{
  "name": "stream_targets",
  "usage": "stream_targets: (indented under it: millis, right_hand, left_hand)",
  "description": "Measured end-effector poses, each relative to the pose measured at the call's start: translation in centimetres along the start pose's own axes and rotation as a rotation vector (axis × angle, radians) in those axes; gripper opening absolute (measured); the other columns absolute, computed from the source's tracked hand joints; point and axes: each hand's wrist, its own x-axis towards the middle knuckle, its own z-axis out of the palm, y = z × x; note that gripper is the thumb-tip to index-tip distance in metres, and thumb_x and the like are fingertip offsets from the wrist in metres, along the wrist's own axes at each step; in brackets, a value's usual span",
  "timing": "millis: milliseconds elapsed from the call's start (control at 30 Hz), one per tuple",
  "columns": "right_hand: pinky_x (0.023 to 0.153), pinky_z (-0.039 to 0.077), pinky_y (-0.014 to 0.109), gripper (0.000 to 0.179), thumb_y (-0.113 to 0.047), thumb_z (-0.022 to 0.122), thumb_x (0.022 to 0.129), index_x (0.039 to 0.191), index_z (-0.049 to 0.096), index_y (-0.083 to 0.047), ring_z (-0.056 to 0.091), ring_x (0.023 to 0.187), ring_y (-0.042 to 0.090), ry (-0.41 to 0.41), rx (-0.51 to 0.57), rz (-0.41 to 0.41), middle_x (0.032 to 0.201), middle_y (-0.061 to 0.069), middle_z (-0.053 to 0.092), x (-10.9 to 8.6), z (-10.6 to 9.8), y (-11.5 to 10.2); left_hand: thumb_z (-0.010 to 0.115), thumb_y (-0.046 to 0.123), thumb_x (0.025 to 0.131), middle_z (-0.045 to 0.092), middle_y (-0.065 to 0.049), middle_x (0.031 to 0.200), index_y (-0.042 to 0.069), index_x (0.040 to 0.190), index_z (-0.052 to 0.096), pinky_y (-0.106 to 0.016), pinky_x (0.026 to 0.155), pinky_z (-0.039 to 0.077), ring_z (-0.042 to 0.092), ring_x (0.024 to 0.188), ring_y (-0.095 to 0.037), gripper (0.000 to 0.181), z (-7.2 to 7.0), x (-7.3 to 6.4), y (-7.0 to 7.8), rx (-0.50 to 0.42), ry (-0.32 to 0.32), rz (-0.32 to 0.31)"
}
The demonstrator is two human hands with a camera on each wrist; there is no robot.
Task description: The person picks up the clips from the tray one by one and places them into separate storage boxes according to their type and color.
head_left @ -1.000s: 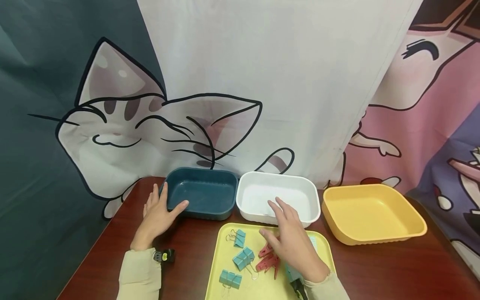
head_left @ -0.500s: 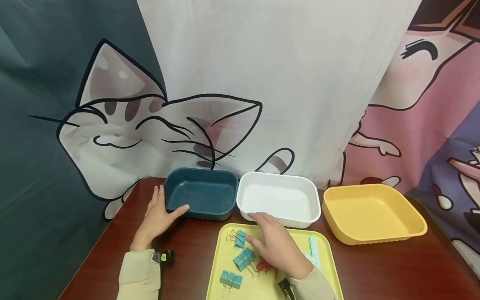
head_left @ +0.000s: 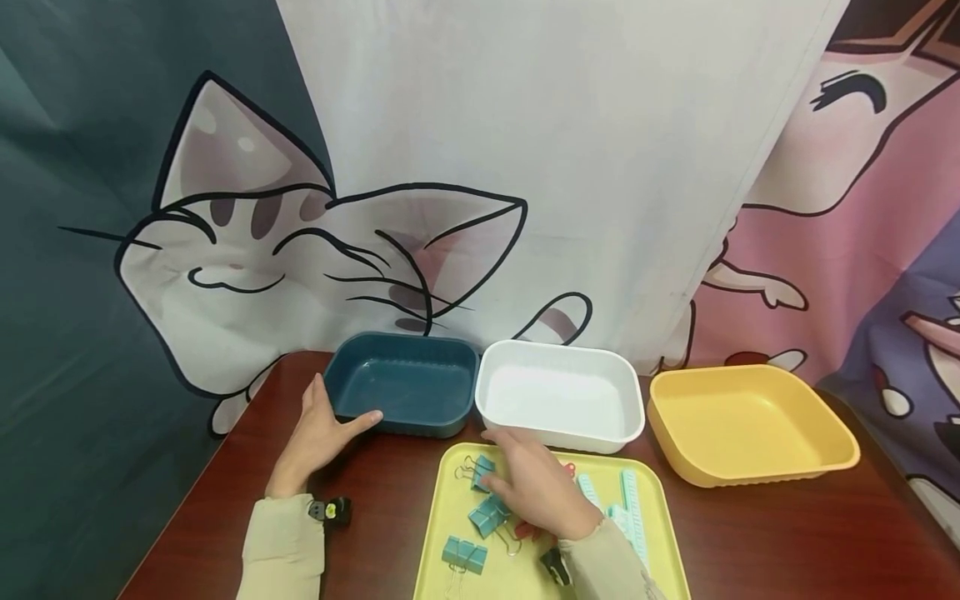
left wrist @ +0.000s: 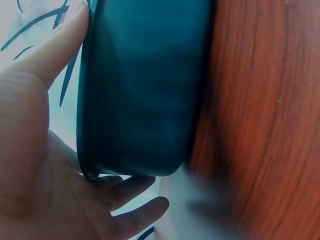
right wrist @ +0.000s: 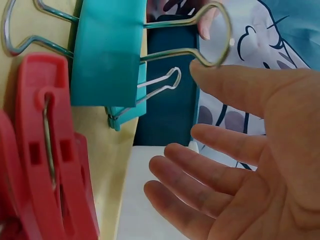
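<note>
My left hand [head_left: 318, 437] rests at the left front corner of a dark blue bin [head_left: 405, 387]; its thumb lies along the rim in the left wrist view, with the other fingers extended past the corner. Above a yellow tray [head_left: 431, 575] is my right hand [head_left: 542, 485], fingers spread and holding nothing. Teal binder clips [head_left: 464, 554] lie on the tray's left part. In the right wrist view, the thumb is close to the wire handle of a teal binder clip [right wrist: 107, 50]. Red clothespins [right wrist: 45, 140] lie beside it, partly hidden under the hand in the head view.
A white bin [head_left: 558, 392] stands right of the blue one, and a yellow bin [head_left: 753, 425] farther right. Pale teal ridged strips [head_left: 632, 508] lie on the tray's right side. Behind the wooden table [head_left: 765, 542] hangs a printed curtain [head_left: 600, 167].
My right hand has moved left and lower, from over the clothespins and white bin's front to the binder clips, uncovering the pale teal strips. The left hand stays at the blue bin.
</note>
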Motion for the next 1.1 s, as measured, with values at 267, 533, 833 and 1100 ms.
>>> stream_targets:
  millis: [267, 533, 833, 1100]
  right_hand:
    - [0.098, 0.049, 0.044, 0.055, -0.024, 0.081, 0.086, 0.131, 0.061, -0.002, 0.061, 0.112, 0.025, -0.072, -0.010, -0.003, 0.124, 0.010, 0.065, 0.9, 0.5, 0.0]
    - [0.094, 0.051, 0.040, 0.056, -0.020, 0.084, 0.082, 0.129, 0.062, 0.000, 0.061, 0.104, 0.022, -0.120, -0.019, -0.012, 0.115, 0.009, 0.067, 1.3, 0.9, 0.1]
    - [0.093, 0.051, 0.038, 0.055, -0.019, 0.087, 0.078, 0.125, 0.065, 0.000, 0.060, 0.101, 0.020, -0.165, -0.034, 0.010, 0.113, 0.008, 0.067, 1.7, 1.4, 0.2]
    - [0.088, 0.051, 0.035, 0.053, -0.021, 0.088, 0.076, 0.120, 0.067, 0.000, 0.058, 0.097, 0.019, -0.157, -0.060, -0.022, 0.108, 0.007, 0.064, 1.8, 1.9, 0.6]
  left_hand:
    - [0.072, 0.062, 0.083, -0.007, -0.032, 0.161, 0.001, 0.154, -0.024, -0.070, 0.108, 0.025, 0.020, 0.142, -0.054, 0.134, 0.1, 0.0, 0.0, -0.031, -0.018, -0.032]
    - [0.073, 0.061, 0.083, -0.005, -0.033, 0.161, 0.003, 0.154, -0.026, -0.070, 0.108, 0.025, 0.022, 0.141, -0.053, 0.135, 0.1, -0.1, 0.0, -0.056, -0.016, -0.039]
    - [0.074, 0.060, 0.083, -0.005, -0.033, 0.161, 0.003, 0.154, -0.025, -0.070, 0.109, 0.024, 0.020, 0.142, -0.052, 0.134, 0.0, -0.2, 0.1, -0.075, -0.016, -0.050]
    - [0.073, 0.060, 0.084, -0.006, -0.033, 0.161, 0.005, 0.153, -0.029, -0.070, 0.110, 0.023, 0.018, 0.144, -0.052, 0.135, 0.0, -0.1, 0.0, -0.081, -0.034, -0.039]
